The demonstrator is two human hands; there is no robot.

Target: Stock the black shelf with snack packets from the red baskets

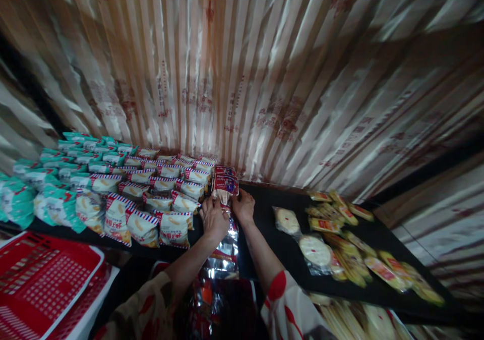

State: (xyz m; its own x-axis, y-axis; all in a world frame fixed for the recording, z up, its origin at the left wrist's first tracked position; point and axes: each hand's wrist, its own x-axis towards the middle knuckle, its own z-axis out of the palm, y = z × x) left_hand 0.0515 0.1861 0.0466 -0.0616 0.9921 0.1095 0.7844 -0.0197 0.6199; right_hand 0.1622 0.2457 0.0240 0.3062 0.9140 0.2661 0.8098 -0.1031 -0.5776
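Note:
My left hand and my right hand both rest on a row of red snack packets with shiny foil sides, lying on a black shelf. The fingers of both hands press on the packets near the row's far end. More shiny packets trail from the shelf edge toward me. Left of my hands stand rows of white packets with red and blue striped tops.
Green and white packets fill the shelf's far left. Round flat breads in clear bags and yellow packets lie to the right. A red plastic basket sits at lower left. A corrugated metal wall rises behind.

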